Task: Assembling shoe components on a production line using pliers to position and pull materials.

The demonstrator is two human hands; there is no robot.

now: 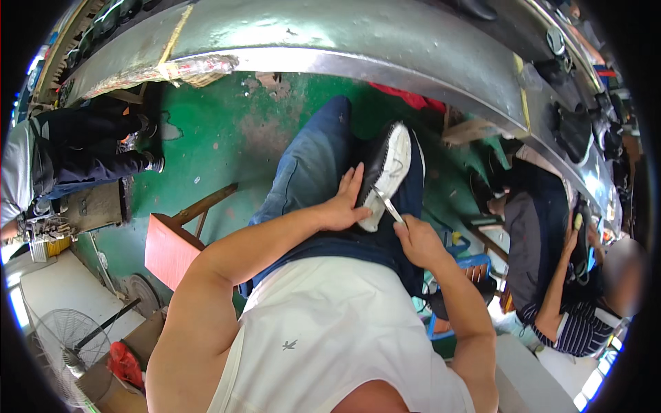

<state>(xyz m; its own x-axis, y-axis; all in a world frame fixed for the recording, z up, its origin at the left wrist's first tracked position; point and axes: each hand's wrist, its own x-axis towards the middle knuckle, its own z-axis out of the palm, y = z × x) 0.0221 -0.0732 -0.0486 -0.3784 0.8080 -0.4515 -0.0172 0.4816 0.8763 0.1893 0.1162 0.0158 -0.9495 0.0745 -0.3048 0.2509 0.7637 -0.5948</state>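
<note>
A black shoe (376,160) lies across my lap with its whitish underside (395,162) turned up and stitches or small notches along the edge. My left hand (344,204) steadies it near the heel, fingers stretched along the black side and thumb by the white underside. Closed in my right hand (418,241) is a slim silver metal tool (390,206), its far end touching the underside near the heel. My fist hides the handle, and the tool's exact kind is unclear.
A long metal-topped bench (289,34) curves across the front. A pinkish-red stool or board (171,249) stands at my left, near a fan (69,337). One person (62,151) stands far left; another in a striped shirt (585,327) sits at right. The floor (213,138) is green.
</note>
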